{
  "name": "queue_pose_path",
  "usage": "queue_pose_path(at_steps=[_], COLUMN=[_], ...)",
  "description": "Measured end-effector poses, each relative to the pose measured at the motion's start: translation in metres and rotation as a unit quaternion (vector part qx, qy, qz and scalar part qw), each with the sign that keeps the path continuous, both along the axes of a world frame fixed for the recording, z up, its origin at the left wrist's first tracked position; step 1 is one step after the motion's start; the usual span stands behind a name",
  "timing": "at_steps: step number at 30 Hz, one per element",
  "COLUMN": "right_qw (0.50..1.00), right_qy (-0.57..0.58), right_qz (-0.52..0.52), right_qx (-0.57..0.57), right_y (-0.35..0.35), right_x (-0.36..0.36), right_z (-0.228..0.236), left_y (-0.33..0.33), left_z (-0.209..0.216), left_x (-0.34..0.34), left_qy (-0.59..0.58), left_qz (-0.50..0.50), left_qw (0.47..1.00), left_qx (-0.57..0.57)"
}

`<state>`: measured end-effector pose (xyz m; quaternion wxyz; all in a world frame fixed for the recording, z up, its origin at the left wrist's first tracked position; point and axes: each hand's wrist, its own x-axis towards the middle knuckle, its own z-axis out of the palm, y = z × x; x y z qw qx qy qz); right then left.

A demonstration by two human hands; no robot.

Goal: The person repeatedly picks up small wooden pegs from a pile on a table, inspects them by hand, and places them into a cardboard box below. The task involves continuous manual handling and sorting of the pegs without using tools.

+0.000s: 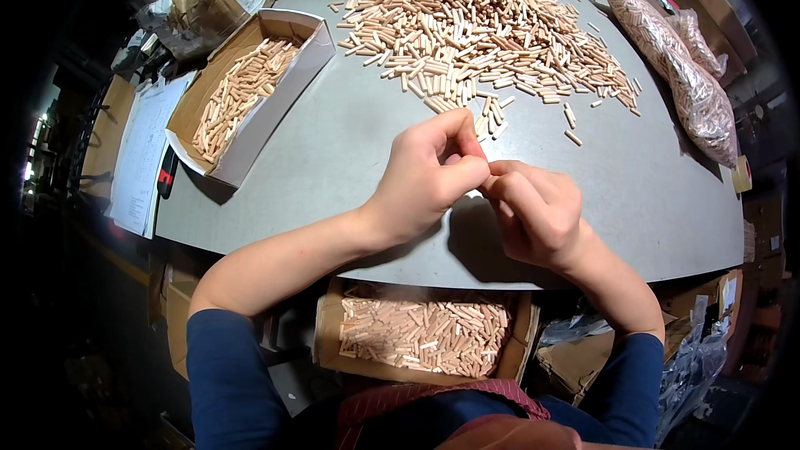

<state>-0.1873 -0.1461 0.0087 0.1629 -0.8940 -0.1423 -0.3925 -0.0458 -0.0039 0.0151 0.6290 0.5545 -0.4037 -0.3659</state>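
Above the grey table my left hand is closed, thumb and forefinger pinched together. Its fingertips meet those of my right hand, which is closed in a pinch as well. Whatever lies between the fingers is hidden or too small to name. Just beyond the hands spreads a big heap of short wooden dowels. A few loose dowels lie at its near edge, close behind my left hand.
An open white cardboard box partly filled with dowels stands at left, near papers and a black-and-red tool. Below the table's front edge sits a cardboard box of dowels. Filled plastic bags lie at right.
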Motion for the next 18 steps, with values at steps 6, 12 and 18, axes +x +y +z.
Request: queue_pose_path(at_steps=[6, 12, 18], right_qw=[0.994, 0.751, 0.737], right_qy=[0.055, 0.224, 0.24], right_qz=[0.009, 0.098, 0.121], right_qx=[0.095, 0.614, 0.62], right_y=[0.0, -0.016, -0.016], right_x=[0.0, 0.009, 0.013], right_z=[0.003, 0.011, 0.016], left_y=[-0.005, -0.009, -0.008], left_z=[-0.007, 0.005, 0.003], left_x=[0.004, 0.007, 0.025], left_qy=[-0.049, 0.047, 0.081], left_qz=[0.035, 0.036, 0.019], left_qw=[0.998, 0.998, 0.996], left_qx=[-0.028, 0.005, 0.012])
